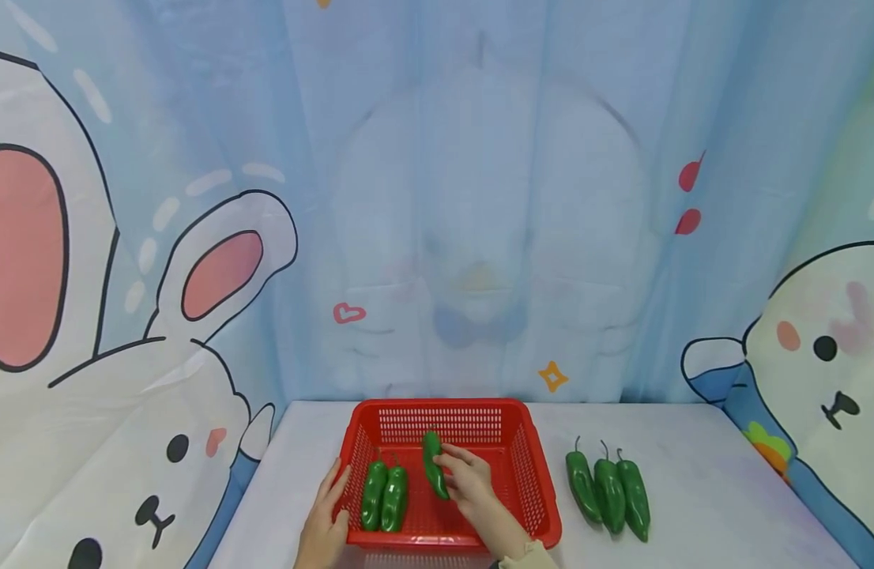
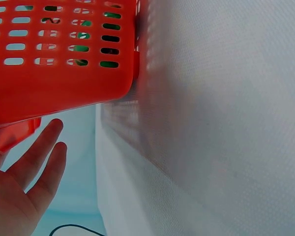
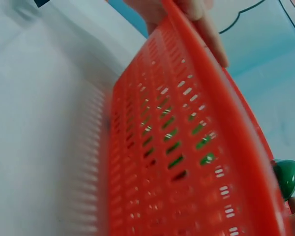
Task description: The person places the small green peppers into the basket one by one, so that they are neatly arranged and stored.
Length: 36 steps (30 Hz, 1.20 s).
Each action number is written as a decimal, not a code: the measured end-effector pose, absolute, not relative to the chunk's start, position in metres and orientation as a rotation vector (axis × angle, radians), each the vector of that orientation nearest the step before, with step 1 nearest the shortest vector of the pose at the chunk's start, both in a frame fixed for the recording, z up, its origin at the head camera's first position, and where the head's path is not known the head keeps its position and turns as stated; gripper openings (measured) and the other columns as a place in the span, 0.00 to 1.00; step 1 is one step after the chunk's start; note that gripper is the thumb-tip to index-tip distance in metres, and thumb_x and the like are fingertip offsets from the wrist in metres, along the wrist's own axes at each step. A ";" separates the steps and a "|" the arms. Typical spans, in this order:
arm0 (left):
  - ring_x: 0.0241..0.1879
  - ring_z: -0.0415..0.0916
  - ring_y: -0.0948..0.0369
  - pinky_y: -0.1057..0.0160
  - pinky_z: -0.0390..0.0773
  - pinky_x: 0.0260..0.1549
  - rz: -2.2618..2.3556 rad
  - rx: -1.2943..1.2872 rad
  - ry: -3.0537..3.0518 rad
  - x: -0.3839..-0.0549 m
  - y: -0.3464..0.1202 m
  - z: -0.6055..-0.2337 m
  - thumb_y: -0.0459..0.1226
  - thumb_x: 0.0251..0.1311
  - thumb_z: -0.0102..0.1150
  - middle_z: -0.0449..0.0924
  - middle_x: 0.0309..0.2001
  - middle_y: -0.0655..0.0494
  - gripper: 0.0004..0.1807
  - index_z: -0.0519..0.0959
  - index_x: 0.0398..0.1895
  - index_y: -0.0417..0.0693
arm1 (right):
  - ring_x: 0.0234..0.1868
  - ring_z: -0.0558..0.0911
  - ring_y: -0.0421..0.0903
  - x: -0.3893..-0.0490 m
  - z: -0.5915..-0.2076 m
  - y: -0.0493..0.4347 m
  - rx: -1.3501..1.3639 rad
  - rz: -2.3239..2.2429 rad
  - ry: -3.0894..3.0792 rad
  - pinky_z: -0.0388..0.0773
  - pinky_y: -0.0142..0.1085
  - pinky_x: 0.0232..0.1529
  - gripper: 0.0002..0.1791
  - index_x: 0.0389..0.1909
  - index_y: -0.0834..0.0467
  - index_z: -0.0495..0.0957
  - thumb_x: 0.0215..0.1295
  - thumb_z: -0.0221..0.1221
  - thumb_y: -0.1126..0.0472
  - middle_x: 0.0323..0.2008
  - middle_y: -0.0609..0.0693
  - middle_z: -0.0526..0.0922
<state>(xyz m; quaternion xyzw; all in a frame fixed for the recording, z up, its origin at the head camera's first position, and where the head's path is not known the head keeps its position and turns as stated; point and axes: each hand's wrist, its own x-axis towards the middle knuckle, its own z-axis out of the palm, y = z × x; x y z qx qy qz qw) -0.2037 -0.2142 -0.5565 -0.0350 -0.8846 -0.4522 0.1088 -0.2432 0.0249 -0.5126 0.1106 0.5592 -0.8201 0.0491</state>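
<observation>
A red plastic basket (image 1: 423,540) with slotted walls stands on the white table. Over its middle, my right hand (image 1: 469,482) holds a green chili pepper (image 1: 433,465) between thumb and fingers, stem pointing away. In the right wrist view, part of this held pepper (image 3: 287,178) shows past the basket's rim. Two more green peppers (image 1: 374,494) lie side by side at the left inside the basket. My left hand (image 1: 325,518) rests against the basket's left side near the front corner; its fingers (image 2: 37,155) look extended in the left wrist view.
To the right of the basket, three green peppers (image 1: 610,491) lie together on the white tabletop (image 1: 721,490), stems away from me. Behind the table hangs a light blue curtain (image 1: 480,197) printed with cartoon animals.
</observation>
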 end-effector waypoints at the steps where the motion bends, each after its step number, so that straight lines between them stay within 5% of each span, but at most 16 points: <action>1: 0.74 0.50 0.43 0.38 0.58 0.65 -1.333 -0.098 -2.603 -0.204 -0.214 -0.556 0.25 0.55 0.48 0.53 0.76 0.48 0.36 0.66 0.72 0.43 | 0.32 0.87 0.46 -0.244 -0.514 0.023 0.352 -2.496 1.702 0.84 0.38 0.33 0.28 0.62 0.72 0.71 0.60 0.62 0.69 0.41 0.59 0.86; 18: 0.74 0.51 0.43 0.38 0.59 0.65 -1.330 -0.107 -2.611 -0.205 -0.214 -0.559 0.26 0.56 0.49 0.53 0.76 0.49 0.36 0.65 0.73 0.44 | 0.21 0.80 0.39 -0.249 -0.526 0.001 0.435 -2.302 1.953 0.80 0.34 0.26 0.22 0.52 0.74 0.77 0.55 0.61 0.73 0.29 0.49 0.85; 36: 0.74 0.51 0.43 0.38 0.59 0.65 -1.313 -0.106 -2.610 -0.206 -0.215 -0.559 0.26 0.55 0.48 0.53 0.76 0.48 0.36 0.65 0.72 0.43 | 0.33 0.80 0.46 -0.256 -0.535 -0.018 0.460 -2.205 2.133 0.81 0.37 0.32 0.19 0.47 0.78 0.78 0.52 0.62 0.75 0.38 0.65 0.84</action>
